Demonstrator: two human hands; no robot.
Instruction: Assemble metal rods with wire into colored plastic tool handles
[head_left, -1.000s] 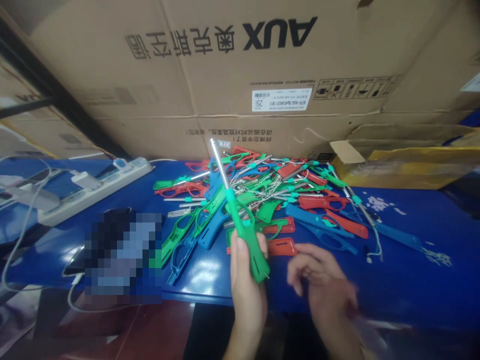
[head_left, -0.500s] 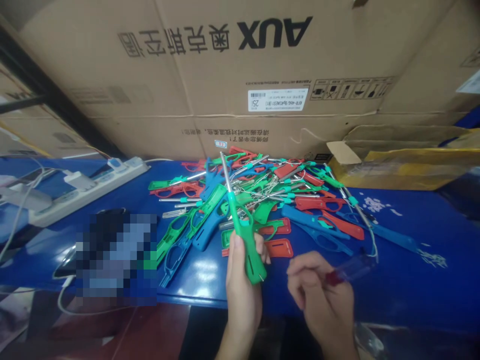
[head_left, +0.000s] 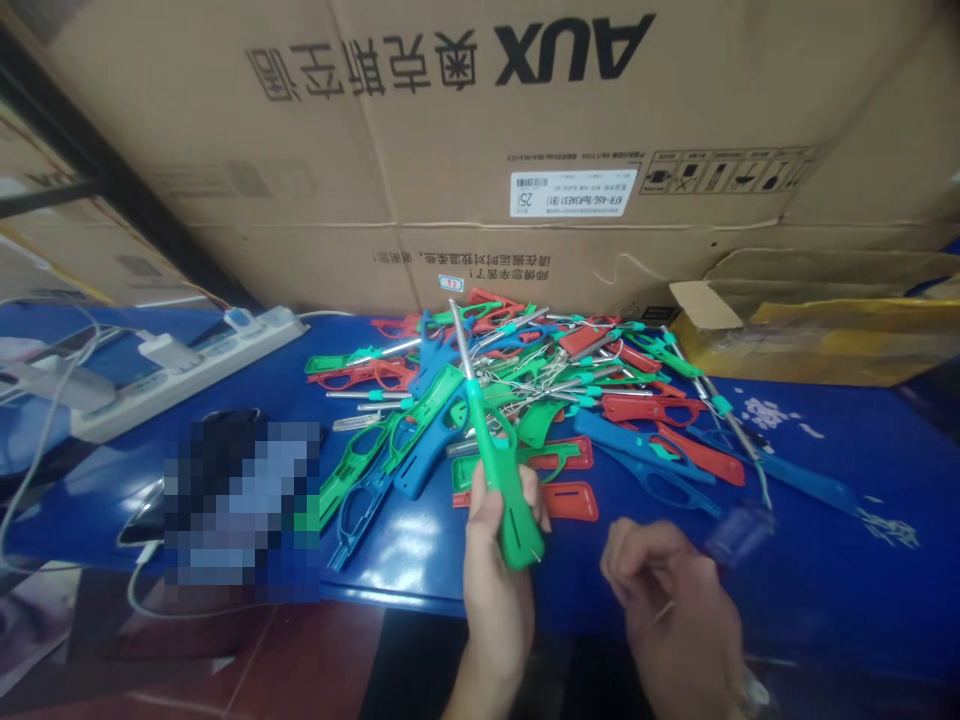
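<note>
My left hand (head_left: 499, 540) is closed around the handle of a green long-nosed gas lighter (head_left: 510, 490). The lighter leans up and away, its metal tube (head_left: 460, 335) pointing at the carton, and a small pin sticks out at its lower end. To the right, my right hand (head_left: 667, 590) is raised with curled fingers. A see-through purple tool handle (head_left: 739, 532), blurred by motion, juts out behind that hand; its working end cannot be made out. Ahead lies a heap of lighter parts: red shells (head_left: 652, 408), blue shells (head_left: 645, 450) and green shells (head_left: 352, 465).
A large cardboard carton (head_left: 337, 180) stands behind the blue table (head_left: 585, 585). A smaller taped box (head_left: 817, 340) sits at right, near small white scraps (head_left: 765, 412). At left are a power strip (head_left: 187, 375) with plugs and a pixelated phone-like object (head_left: 240, 510) on a cable.
My right hand has turned, and the tool handle has swung from lying level to a blurred spot behind the hand. The view has shifted slightly; my left hand keeps hold of the green lighter.
</note>
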